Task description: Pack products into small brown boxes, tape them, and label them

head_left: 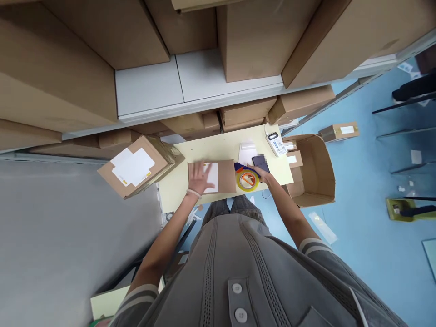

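A small flat cardboard parcel (225, 175) with a white label (211, 176) lies on the pale yellow table (218, 150). My left hand (198, 178) rests flat on its left end, fingers spread. My right hand (260, 173) reaches to the right of the parcel and grips a dark phone-like device (260, 162). A yellow tape roll (247, 180) on a blue dispenser lies just under that hand.
A white handheld scanner (276, 143) and white papers (247, 152) sit at the table's far right. A labelled box (136, 165) tilts off the left edge; an open carton (313, 170) stands on the right. Shelves of cartons (259, 41) rise behind.
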Demonstrator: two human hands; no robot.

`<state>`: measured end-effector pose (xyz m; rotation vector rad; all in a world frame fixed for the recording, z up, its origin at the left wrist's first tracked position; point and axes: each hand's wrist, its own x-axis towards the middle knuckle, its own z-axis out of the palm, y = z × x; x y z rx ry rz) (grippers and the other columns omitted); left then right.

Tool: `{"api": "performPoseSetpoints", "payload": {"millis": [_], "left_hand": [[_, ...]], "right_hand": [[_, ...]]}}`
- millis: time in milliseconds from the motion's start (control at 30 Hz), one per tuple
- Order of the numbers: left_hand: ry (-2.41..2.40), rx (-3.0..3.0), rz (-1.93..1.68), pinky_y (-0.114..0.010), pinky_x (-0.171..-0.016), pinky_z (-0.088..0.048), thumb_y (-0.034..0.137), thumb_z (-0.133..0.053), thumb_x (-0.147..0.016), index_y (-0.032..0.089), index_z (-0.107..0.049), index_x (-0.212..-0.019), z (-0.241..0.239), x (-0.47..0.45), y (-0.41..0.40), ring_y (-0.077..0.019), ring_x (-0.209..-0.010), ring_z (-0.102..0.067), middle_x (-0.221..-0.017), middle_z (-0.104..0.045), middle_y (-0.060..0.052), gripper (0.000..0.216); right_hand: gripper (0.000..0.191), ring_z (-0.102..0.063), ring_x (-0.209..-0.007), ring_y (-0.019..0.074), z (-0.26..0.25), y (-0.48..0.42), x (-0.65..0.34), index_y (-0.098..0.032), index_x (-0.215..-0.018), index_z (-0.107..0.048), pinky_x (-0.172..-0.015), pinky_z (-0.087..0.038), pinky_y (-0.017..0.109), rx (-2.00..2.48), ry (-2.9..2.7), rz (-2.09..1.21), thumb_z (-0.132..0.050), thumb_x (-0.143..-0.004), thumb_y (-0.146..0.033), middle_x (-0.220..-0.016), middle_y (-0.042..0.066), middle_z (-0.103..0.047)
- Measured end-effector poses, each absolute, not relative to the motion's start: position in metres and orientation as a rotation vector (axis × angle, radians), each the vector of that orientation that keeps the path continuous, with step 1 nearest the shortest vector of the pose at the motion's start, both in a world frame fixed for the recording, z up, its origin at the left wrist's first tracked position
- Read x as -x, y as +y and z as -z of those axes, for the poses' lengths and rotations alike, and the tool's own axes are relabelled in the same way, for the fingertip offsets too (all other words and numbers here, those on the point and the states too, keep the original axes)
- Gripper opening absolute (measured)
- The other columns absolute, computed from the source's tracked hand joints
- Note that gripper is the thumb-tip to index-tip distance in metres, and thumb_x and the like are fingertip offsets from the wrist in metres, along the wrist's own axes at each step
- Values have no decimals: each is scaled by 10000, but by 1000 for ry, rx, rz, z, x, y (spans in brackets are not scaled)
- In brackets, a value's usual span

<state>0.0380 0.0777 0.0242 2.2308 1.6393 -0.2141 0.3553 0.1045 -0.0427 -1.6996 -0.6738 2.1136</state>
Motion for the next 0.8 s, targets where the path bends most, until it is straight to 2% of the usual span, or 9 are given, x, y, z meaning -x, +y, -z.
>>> {"api": "performPoseSetpoints", "payload": {"millis": [67,167,367,467,567,667,800], "left_hand": [[1243,-2391,319,-642,-1159,43,587,-809,-626,243,-199,-1568,-22,-58,81,-427,-1500,-20,-1636,-76,-190,1174],[988,-2447,360,-715,-1089,111,604,-861,-514,291,-176,-1564,-16,-86,94,-464,-1485,55,-1636,5,-185,1292],[1007,-2419,364,-758,-1042,117,559,-892,-474,290,-190,-1559,-12,-101,119,-492,-1466,114,-1636,33,-187,1320],[953,-2446,399,-763,-1040,112,535,-875,-532,306,-209,-1555,-12,-98,115,-481,-1467,133,-1640,35,-165,1242],[926,-2431,507,-780,-1020,114,563,-876,-504,301,-190,-1560,-11,-98,109,-489,-1448,189,-1636,71,-165,1286],[926,-2406,588,-795,-997,124,552,-908,-411,284,-144,-1567,-8,-102,106,-507,-1427,225,-1625,112,-181,1412],[955,-2379,532,-794,-989,141,480,-921,-414,268,-148,-1567,-9,-106,106,-512,-1438,192,-1627,79,-195,1405]], "right_hand": [[439,-691,-917,226,46,97,-360,-154,-1025,-657,-852,-579,357,1582,-548,-2142,-550,-895,-559,-1008,116,-741],[415,-651,-1101,225,48,87,-366,-226,-1160,-640,-938,-552,349,1422,-575,-2081,-581,-878,-525,-1207,61,-692],[528,-565,-1248,245,47,72,-369,-299,-1262,-617,-1009,-507,369,1308,-814,-2088,-709,-773,-473,-1360,24,-606],[603,-461,-1351,239,47,60,-363,-311,-1293,-597,-1098,-419,362,1355,-962,-1901,-752,-730,-463,-1464,16,-514],[707,-409,-1390,255,51,48,-354,-298,-1329,-571,-1151,-347,387,1417,-1048,-1695,-800,-672,-425,-1497,23,-470],[807,-401,-1394,288,59,44,-349,-311,-1386,-521,-1161,-327,461,1499,-1112,-1641,-814,-636,-348,-1469,18,-502],[800,-401,-1398,277,64,46,-352,-312,-1408,-503,-1173,-310,457,1535,-1144,-1674,-717,-642,-228,-1471,-5,-501]]}}
